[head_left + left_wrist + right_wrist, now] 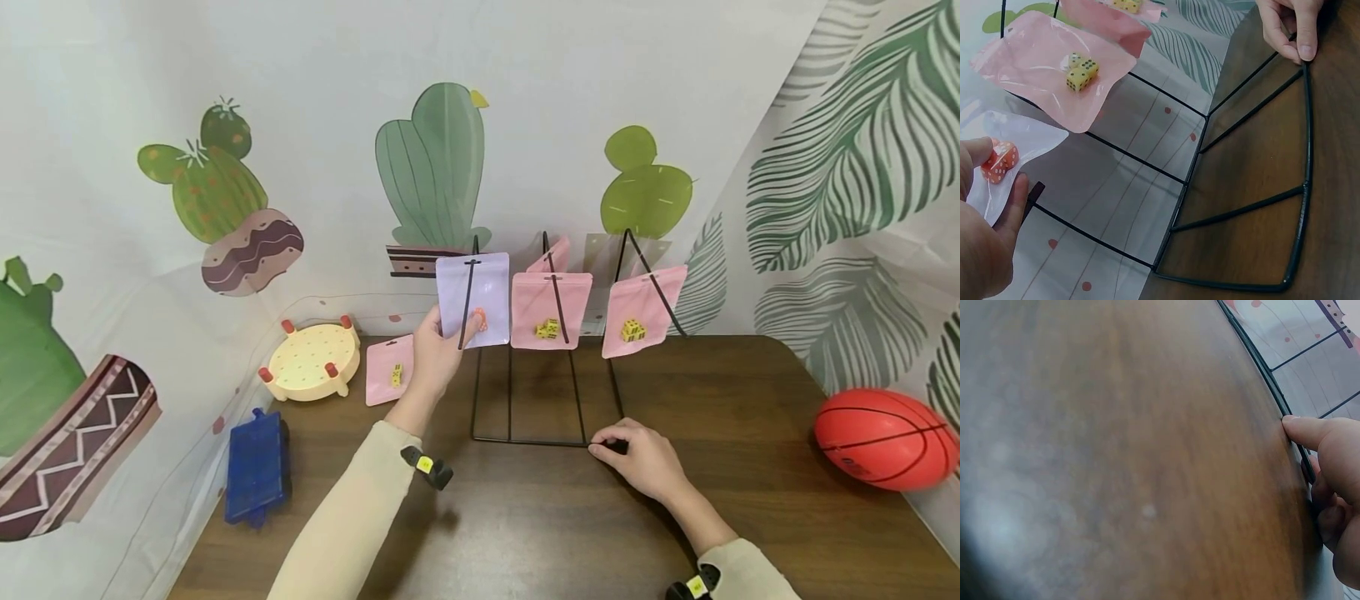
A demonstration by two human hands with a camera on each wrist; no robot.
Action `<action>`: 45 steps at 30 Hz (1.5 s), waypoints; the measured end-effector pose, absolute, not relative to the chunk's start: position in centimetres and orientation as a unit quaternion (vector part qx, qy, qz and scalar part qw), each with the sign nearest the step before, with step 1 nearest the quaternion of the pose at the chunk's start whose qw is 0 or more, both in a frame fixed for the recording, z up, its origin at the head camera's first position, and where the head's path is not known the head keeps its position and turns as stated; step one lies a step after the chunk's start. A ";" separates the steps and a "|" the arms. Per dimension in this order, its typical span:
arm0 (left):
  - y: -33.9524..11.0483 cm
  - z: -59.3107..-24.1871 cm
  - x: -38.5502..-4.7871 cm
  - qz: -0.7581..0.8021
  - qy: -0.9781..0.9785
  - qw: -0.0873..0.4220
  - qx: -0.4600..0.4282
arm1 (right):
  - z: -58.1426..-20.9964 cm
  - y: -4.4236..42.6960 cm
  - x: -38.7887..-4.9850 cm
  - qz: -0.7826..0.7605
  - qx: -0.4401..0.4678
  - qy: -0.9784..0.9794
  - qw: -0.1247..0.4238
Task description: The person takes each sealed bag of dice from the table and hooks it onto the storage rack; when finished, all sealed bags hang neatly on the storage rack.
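My left hand point(437, 354) pinches a lilac zip pouch point(491, 283), its thumb in front over the orange-red dice point(1005, 156) inside. The pouch's slot is on the left prong of a black wire rack point(528, 442). A pink pouch point(527, 308) with yellow dice hangs on the middle prong, with another pink piece behind it. On the right prong hangs another pink pouch point(654, 300) with yellow dice. My right hand point(648, 462) grips the front right corner of the rack's base on the table, thumb and fingers at the wire.
Left of the rack, a pink pouch point(380, 383) with yellow dice stands near a cream round toy stool point(307, 367) with red-tipped legs. A blue toy cart point(255, 471) lies at the table's left edge. A red ball point(885, 437) sits at the right. Behind hangs a cactus-print cloth.
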State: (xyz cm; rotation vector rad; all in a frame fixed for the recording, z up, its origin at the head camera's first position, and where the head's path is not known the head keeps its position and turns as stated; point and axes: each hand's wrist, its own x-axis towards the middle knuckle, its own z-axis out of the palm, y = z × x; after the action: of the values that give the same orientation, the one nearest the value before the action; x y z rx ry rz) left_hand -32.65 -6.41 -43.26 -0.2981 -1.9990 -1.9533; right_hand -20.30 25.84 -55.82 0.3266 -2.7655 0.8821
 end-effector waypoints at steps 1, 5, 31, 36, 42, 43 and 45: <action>-6.3 -43.2 -32.8 -0.687 -0.700 0.166 -0.102 | -55.8 25.8 -20.3 0.300 0.111 -0.941 0.111; -6.2 -43.2 -33.3 -0.687 -0.700 0.168 -0.098 | -55.9 25.8 -20.3 0.299 0.111 -0.941 0.112; -8.7 -46.9 -33.4 -0.697 -0.702 0.134 -0.058 | -55.8 25.7 -20.3 0.294 0.114 -0.942 0.113; -10.1 -48.3 -33.3 -0.672 -0.724 0.149 -0.049 | -55.7 25.7 -20.2 0.291 0.114 -0.943 0.115; -12.1 -49.7 -33.1 -0.576 -0.794 0.195 0.003 | -55.7 25.7 -20.2 0.292 0.112 -0.943 0.111; -12.4 -49.8 -33.1 -0.564 -0.802 0.198 0.012 | -55.7 25.8 -20.2 0.292 0.112 -0.943 0.111; -13.1 -50.2 -32.9 -0.546 -0.813 0.201 0.028 | -55.8 25.7 -20.2 0.292 0.113 -0.943 0.111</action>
State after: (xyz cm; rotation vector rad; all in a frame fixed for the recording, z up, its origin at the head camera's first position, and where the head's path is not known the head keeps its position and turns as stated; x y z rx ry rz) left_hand -32.91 -13.07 -50.18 0.0795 -2.2716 -1.5253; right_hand -20.24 25.74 -55.81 0.3305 -2.7704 0.8574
